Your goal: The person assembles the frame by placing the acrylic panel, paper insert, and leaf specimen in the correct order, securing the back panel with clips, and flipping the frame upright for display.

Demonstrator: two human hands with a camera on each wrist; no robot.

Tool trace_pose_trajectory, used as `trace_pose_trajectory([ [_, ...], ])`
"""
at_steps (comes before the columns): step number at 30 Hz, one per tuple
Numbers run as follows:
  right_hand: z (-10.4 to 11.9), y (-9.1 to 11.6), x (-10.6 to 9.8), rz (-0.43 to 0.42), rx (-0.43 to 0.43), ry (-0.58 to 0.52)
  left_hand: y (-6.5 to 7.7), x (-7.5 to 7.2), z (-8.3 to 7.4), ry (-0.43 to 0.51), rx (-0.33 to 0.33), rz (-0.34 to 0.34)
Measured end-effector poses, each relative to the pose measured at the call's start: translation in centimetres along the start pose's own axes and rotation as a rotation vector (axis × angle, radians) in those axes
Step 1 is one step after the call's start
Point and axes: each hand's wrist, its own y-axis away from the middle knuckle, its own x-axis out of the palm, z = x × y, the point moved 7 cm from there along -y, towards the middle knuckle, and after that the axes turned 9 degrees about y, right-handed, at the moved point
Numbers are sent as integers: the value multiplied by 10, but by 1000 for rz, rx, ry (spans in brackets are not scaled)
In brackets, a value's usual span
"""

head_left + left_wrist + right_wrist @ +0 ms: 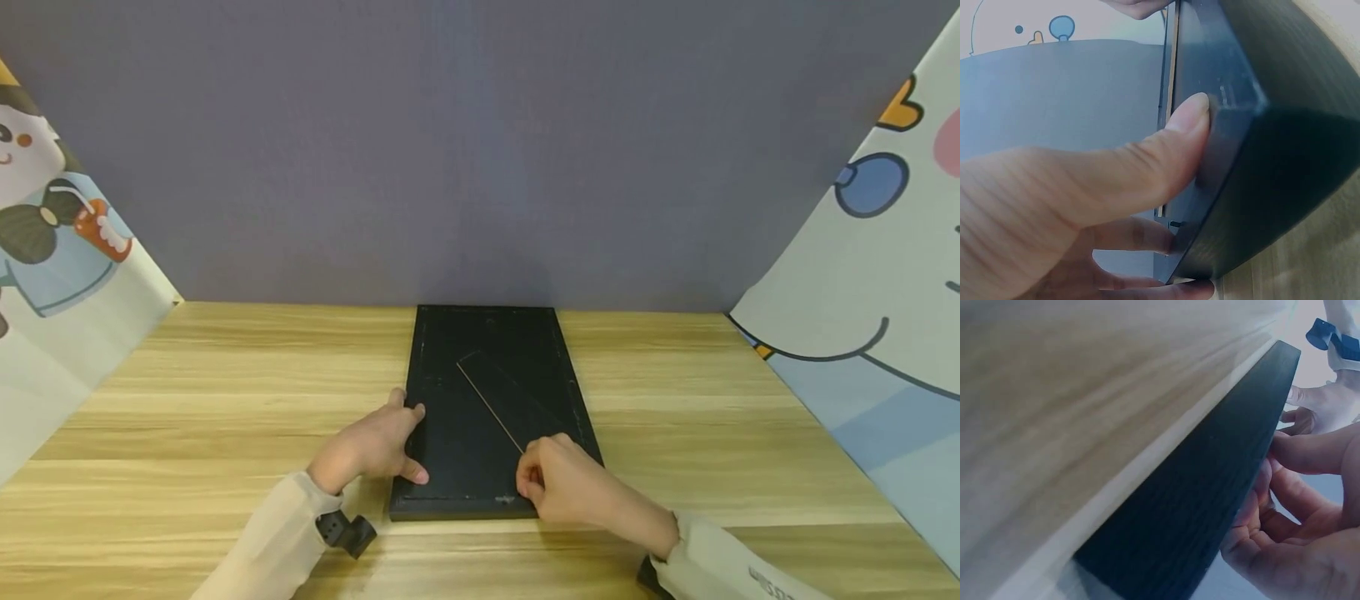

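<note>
A black rectangular board (491, 333) with thick sides lies lengthwise away from me on the wooden table. A dark flat strip (504, 398) with one thin pale edge lies slantwise over its top face. My right hand (566, 479) pinches the near end of this strip by the board's near right corner, fingers curled. At the board's left edge rests my left hand (378, 442), fingers spread and thumb on the top face. Close up in the left wrist view, the thumb (1147, 169) presses near the board's corner. The right fingertips hide the strip's near end.
The wood-grain table (262, 383) extends on both sides of the board. Behind it stands a grey wall panel (480, 167), with cartoon-printed panels at left (67, 250) and right (885, 275). A black wrist camera (347, 533) sits at the left cuff.
</note>
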Motion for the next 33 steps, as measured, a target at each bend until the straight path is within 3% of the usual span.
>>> trace_pose_trajectory([
  [8,-1,-1,0,-5,53,1,1,-1,1,2,-8,-1],
  [16,-3,1,-1,41,40,-44,3,0,3,39,-3,16],
  [26,-7,-3,-2,118,-28,-71,-1,-13,16,151,203,51],
  [33,-9,-3,-3,142,-19,-69,-3,-16,23,158,265,74],
])
